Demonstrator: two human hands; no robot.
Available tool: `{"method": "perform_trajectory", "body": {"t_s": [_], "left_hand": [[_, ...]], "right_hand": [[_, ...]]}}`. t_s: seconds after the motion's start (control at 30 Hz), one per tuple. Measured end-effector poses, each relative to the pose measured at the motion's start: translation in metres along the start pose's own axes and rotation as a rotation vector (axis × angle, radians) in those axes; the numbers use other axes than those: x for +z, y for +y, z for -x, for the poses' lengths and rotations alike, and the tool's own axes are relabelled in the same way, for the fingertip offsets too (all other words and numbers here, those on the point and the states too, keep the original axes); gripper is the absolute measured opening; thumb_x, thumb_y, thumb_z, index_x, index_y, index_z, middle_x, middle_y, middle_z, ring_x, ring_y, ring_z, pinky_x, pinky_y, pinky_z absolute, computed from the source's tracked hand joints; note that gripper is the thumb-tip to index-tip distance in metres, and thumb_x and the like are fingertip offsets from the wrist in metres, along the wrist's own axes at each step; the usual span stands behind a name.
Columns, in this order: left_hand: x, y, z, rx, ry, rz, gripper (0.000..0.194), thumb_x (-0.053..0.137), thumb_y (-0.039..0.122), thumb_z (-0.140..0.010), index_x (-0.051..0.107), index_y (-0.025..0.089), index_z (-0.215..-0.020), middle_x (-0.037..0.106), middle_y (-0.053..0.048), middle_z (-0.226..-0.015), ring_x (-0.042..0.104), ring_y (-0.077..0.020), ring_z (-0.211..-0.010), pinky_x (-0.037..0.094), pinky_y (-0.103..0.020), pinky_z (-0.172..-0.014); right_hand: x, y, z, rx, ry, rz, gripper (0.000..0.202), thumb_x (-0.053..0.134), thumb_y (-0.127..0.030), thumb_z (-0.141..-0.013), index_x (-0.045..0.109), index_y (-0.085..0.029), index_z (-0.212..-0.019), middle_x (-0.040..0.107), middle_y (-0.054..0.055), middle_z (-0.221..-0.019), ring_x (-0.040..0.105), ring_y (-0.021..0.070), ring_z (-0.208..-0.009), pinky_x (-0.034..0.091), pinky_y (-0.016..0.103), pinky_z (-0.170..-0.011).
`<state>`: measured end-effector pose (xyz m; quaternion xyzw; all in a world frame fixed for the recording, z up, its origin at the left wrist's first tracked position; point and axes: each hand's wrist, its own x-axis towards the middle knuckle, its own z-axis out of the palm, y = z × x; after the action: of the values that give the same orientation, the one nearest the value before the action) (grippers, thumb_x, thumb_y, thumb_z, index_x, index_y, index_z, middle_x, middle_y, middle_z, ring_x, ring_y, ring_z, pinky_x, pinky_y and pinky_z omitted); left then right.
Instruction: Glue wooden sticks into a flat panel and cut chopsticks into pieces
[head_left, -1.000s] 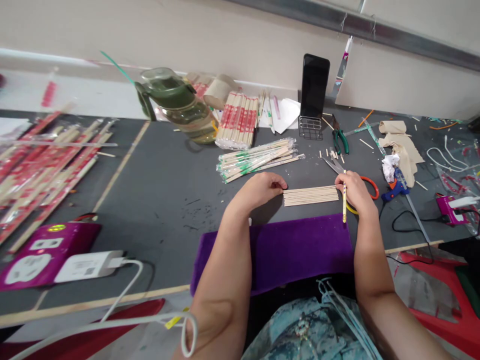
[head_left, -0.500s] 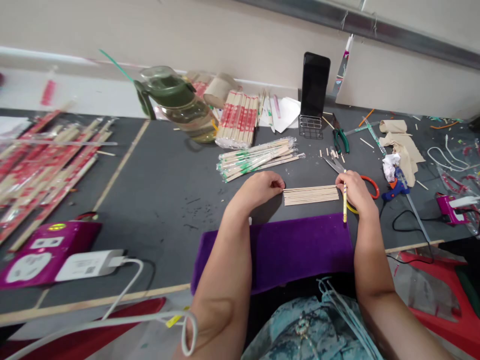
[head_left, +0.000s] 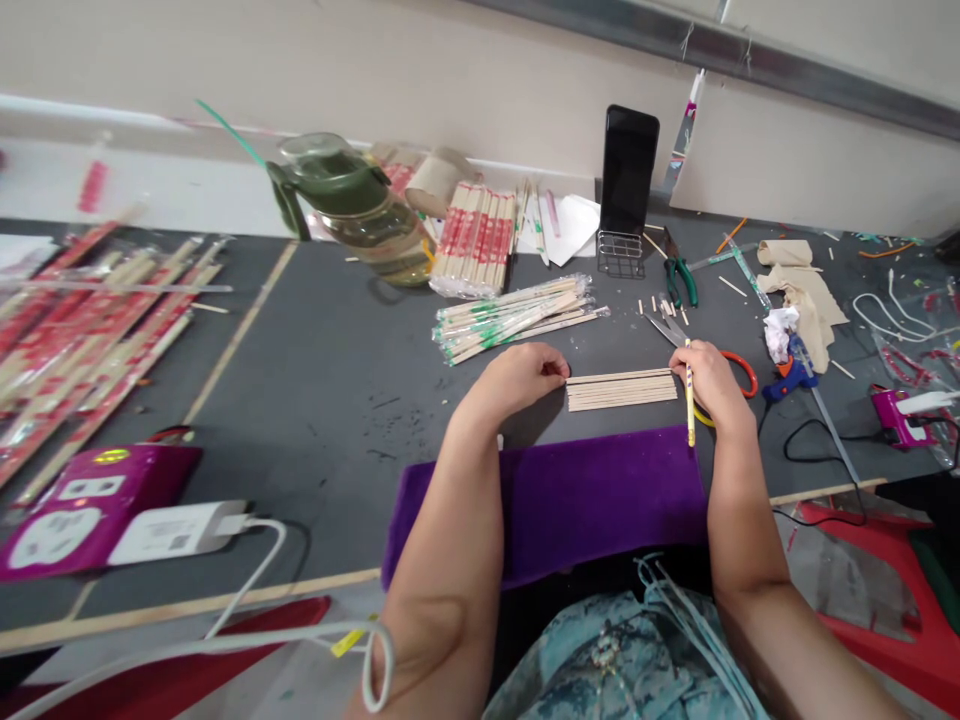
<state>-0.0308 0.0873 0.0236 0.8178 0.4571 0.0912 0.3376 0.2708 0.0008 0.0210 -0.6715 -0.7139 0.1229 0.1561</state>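
Note:
A row of thin wooden sticks [head_left: 621, 394] lies side by side on the dark grey table. My left hand [head_left: 531, 372] is closed, its fingertips pinching at the left end of the farthest stick. At the right end of that stick are the fingertips of my right hand [head_left: 711, 380], which also keeps a yellow patterned pencil [head_left: 690, 405] in its grip, pointing down toward me. Scissors [head_left: 741, 372] with red and yellow handles lie partly hidden under the right hand. Nearer to me, a purple cloth [head_left: 600, 500] is spread along the table edge.
Wrapped chopsticks [head_left: 517, 315] lie beyond my left hand, with a tilted-looking water jug [head_left: 367, 215] behind. A phone [head_left: 628, 170] stands on a wire holder. Pliers [head_left: 681, 278] and a blue glue gun [head_left: 795, 375] are to the right, a purple power strip [head_left: 105, 500] at left.

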Motion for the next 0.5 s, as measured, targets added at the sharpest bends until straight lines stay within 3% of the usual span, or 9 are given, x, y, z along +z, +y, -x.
{"method": "perform_trajectory", "body": {"t_s": [0.5], "left_hand": [[-0.0018,0.0022,0.0021,-0.012,0.002,0.014,0.02,0.057,0.03,-0.073,0.074,0.02,-0.079,0.073,-0.003,-0.074,0.064,-0.0183,-0.067,0.045,-0.028,-0.064]], "right_hand": [[0.0019,0.0019,0.0013,0.021,0.016,-0.074,0.021,0.052,-0.006,-0.086,0.065,-0.02,-0.076,0.057,0.005,-0.085,0.053,0.0222,-0.088,0.038,0.031,-0.079]]}}
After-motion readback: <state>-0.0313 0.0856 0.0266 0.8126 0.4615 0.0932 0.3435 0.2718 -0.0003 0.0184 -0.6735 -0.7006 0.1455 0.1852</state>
